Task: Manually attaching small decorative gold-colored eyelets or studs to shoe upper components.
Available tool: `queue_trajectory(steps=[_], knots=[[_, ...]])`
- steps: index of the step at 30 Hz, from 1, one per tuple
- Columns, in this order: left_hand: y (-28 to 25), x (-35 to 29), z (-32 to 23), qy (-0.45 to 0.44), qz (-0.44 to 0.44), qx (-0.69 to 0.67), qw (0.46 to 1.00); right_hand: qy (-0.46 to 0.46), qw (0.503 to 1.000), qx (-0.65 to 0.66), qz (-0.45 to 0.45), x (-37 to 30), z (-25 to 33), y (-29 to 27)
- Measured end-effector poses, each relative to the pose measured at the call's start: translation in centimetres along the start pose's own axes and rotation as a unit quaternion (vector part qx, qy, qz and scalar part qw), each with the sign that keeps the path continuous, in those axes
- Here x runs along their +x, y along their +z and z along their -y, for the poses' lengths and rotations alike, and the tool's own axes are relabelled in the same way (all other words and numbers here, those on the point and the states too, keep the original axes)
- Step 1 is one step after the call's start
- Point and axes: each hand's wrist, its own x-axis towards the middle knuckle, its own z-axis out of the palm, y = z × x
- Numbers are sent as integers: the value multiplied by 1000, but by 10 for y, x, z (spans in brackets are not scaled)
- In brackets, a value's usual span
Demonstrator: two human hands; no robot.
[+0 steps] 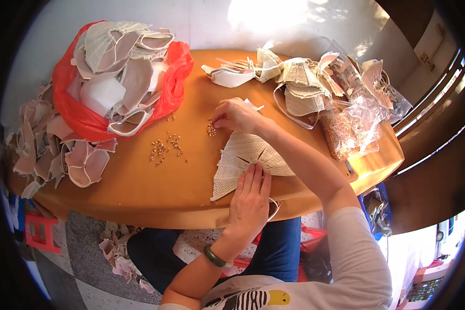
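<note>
My left hand [249,199] lies with fingers stretched flat on a cream, herringbone-patterned fabric piece [232,168]. The piece is fan-shaped with dark slits near its middle, and a white loop shows by its near edge. Beyond it, my right hand [236,115] is bent down with thumb and fingers drawn together. Its fingertips touch a little heap of small golden beads [211,129]; whatever lies between them is too small to tell. More loose golden beads [165,147] are scattered on the tabletop to the left.
On the orange-brown table [139,199], a red plastic bag [67,103] overflows with moulded fabric cups. More cups [88,160] pile up at the left. Patterned cups with straps [305,90] lie at the back right, beside a clear bag of beads [346,129]. A red stool [41,232] stands below.
</note>
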Motion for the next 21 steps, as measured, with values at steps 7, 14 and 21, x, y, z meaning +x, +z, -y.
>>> queue_trajectory(steps=[7,14,21], knots=[[0,-1,-4,-40,-56,-58,996,36,997,-70,1,3,-11,9],[-8,-3,-8,-64,-7,3,998,80,985,142,47,-72,40,-27],[-8,-6,-6,-49,31,28,998,112,976,173,75,-108,53,-19]])
